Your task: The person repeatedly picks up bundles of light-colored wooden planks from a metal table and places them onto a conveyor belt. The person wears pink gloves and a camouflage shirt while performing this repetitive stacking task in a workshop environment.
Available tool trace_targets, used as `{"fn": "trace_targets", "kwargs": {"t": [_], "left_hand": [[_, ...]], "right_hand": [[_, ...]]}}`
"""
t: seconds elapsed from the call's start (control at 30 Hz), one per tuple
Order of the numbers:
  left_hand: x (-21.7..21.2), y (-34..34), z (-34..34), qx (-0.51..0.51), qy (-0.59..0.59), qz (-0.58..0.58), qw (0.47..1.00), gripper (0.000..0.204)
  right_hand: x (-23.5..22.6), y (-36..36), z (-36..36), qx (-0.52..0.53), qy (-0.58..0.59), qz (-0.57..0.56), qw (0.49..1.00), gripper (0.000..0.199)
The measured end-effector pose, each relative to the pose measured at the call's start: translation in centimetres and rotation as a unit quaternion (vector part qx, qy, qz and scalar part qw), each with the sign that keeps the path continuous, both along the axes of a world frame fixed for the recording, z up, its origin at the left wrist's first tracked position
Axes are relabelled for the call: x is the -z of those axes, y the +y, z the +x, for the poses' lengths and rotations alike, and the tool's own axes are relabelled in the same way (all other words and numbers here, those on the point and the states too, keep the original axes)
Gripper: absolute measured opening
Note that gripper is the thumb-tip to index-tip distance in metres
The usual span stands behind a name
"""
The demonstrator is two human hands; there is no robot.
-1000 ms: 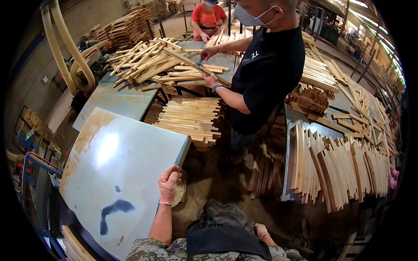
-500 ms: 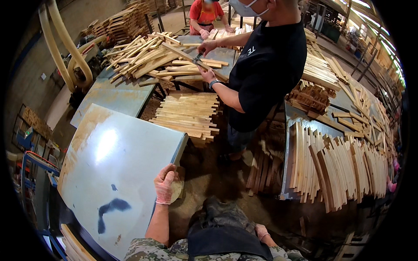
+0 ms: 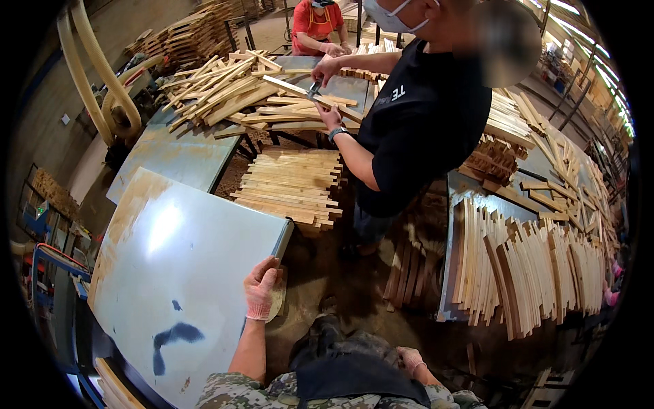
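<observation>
My left hand [image 3: 259, 292], in a pale pink work glove, has its fingers curled at the right edge of a smooth metal-topped table [image 3: 218, 273]. Part of a pale rounded piece [image 3: 279, 296] shows just beside that wrist, below the tabletop. My right hand [image 3: 410, 358], gloved too, hangs low beside my dark apron [image 3: 361, 378]; its fingers are mostly hidden. Across from me a person in a black shirt [image 3: 426, 129] holds a wooden strip [image 3: 300, 91] in one hand and a small dark tool [image 3: 315, 88] against it in the other.
A neat stack of strips [image 3: 289, 184] stands beyond my table, with a loose heap [image 3: 225, 92] behind it. Rows of strips [image 3: 531, 266] cover the right-hand table. A person in red [image 3: 317, 27] works at the back. Thick hoses [image 3: 92, 75] hang at left.
My view has shifted slightly. The person in black has leaned a little to the right, still holding the strip, and the person in red has drawn their hands together. My hands stay in place.
</observation>
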State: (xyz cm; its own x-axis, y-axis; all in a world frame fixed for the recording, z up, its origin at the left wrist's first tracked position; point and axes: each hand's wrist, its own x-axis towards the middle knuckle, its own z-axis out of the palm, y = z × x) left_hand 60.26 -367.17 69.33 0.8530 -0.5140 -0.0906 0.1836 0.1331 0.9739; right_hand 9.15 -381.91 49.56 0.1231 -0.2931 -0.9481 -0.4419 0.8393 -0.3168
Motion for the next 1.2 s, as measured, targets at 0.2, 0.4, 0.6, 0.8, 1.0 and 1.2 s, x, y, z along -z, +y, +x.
{"fn": "trace_targets", "kwargs": {"t": [0.2,0.4,0.6,0.8,1.0,1.2], "left_hand": [[0.2,-3.1,2.8,0.037,0.034,-0.019,0.999,0.048],[0.5,-4.8,4.3,0.068,0.038,-0.003,0.997,0.050],[-2.4,-7.2,8.9,0.018,0.146,-0.020,0.989,0.074],[-11.0,-12.7,24.4,-0.072,-0.024,-0.016,0.997,0.087],[-15.9,-15.2,29.6,-0.053,-0.013,-0.038,0.998,0.089],[-7.2,-14.9,26.3,0.081,-0.131,-0.016,0.988,0.047]], "right_hand": [[-0.9,-2.0,5.0,0.008,-0.009,-0.072,0.997,0.022],[-0.1,-3.0,7.9,-0.037,-0.022,-0.138,0.989,0.022],[9.7,-3.3,4.9,-0.331,-0.002,-0.300,0.895,0.022],[15.8,-2.9,1.7,-0.474,0.032,-0.346,0.809,0.019],[11.0,-1.8,5.4,-0.288,-0.001,-0.265,0.920,0.017],[9.4,-0.6,6.8,-0.245,0.004,-0.235,0.941,0.026]]}}
